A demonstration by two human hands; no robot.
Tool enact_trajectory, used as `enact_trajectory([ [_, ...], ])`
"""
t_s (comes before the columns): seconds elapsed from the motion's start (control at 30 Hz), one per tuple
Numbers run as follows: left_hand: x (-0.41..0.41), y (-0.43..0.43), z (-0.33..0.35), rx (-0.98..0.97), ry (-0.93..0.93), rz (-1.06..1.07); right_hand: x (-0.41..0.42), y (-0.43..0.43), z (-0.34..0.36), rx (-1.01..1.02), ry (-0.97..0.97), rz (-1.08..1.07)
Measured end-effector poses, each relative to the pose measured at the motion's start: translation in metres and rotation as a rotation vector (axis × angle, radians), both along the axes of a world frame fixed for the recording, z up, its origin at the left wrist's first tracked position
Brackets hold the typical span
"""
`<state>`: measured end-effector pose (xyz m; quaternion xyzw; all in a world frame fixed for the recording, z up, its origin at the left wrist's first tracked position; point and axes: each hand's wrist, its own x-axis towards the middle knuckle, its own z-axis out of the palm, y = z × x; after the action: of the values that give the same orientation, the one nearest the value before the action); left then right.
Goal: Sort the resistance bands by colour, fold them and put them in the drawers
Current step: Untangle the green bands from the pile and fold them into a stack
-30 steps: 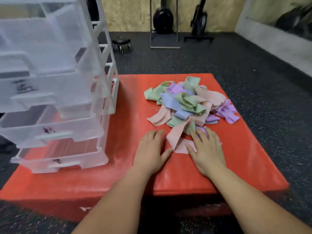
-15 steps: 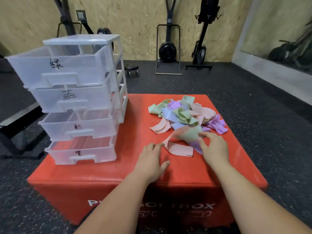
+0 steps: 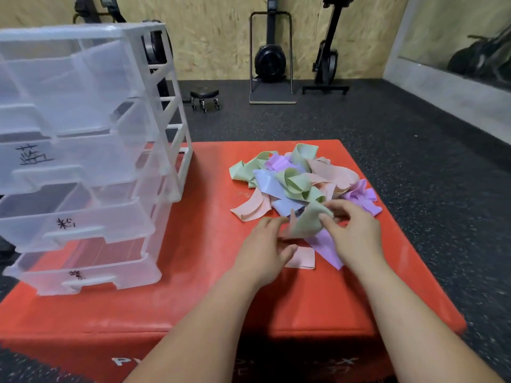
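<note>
Two bare hands met over the near edge of a heap of resistance bands point(image 3: 298, 181) on a red padded box point(image 3: 193, 299). The right hand point(image 3: 355, 236) had its thumb and forefinger clamped on the upper corner of a green band point(image 3: 305, 223), holding it tilted up off the box top, while its other fingers point(image 3: 345, 210) curled loosely behind. The left hand point(image 3: 265, 248) lay against the lower left side of that same band, its fingers bent and its thumb reaching toward a pink band point(image 3: 302, 258) that lay flat just beneath. Whether those fingers pinched anything could not be told. A purple band point(image 3: 326, 248) ran out from under the green one and passed beneath the right hand. Behind the hands, the heap mixed green, pink, blue and purple strips in a loose tangle.

On the left of the same box stood a clear plastic drawer unit point(image 3: 171, 139) of four drawers, each pulled partly out. The lower three bore a handwritten black mark on the front.

Beyond the box lay a dark speckled floor point(image 3: 387, 150). A small wheeled stool point(image 3: 205, 96) sat on it, and black exercise machines point(image 3: 269, 58) stood upright near a chipboard wall point(image 3: 215, 37).
</note>
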<state>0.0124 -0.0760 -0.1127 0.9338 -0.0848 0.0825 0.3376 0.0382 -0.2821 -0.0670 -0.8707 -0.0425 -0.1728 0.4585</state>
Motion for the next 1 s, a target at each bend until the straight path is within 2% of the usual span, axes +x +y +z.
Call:
enact_trajectory([
  [0.13,0.013,-0.008,0.002,-0.166,-0.029,0.047,0.008,-0.001,0.019,0.209,-0.16,-0.031],
  [0.2,0.017,-0.011,0.006,-0.242,-0.071,0.096,0.015,-0.005,0.013,0.251,-0.079,-0.001],
  [0.33,0.02,-0.013,0.008,-0.236,-0.17,0.079,0.018,-0.011,-0.001,0.372,0.097,0.101],
  [0.47,0.014,-0.016,0.009,-0.264,-0.049,-0.002,0.015,-0.016,0.001,0.494,0.138,0.146],
  [0.6,0.008,-0.01,0.012,-0.22,-0.111,0.009,0.006,-0.024,0.0,0.52,0.156,0.115],
  [0.67,0.005,-0.003,0.017,-0.161,-0.196,0.047,0.004,-0.03,-0.001,0.387,0.184,0.123],
  [0.73,0.0,0.005,0.02,-0.039,-0.226,0.036,0.003,-0.038,-0.008,-0.03,0.25,0.14],
  [0.8,-0.004,0.012,0.017,0.105,-0.135,-0.019,-0.002,-0.041,-0.015,-0.451,0.348,0.167],
  [0.83,-0.006,0.015,0.014,0.157,-0.07,-0.04,-0.006,-0.042,-0.017,-0.566,0.373,0.17],
  [0.9,-0.008,0.019,0.01,0.167,-0.001,-0.051,-0.01,-0.043,-0.018,-0.61,0.373,0.15],
  [1.0,-0.011,0.026,0.011,0.054,-0.006,-0.03,-0.014,-0.042,-0.011,-0.568,0.349,0.148],
])
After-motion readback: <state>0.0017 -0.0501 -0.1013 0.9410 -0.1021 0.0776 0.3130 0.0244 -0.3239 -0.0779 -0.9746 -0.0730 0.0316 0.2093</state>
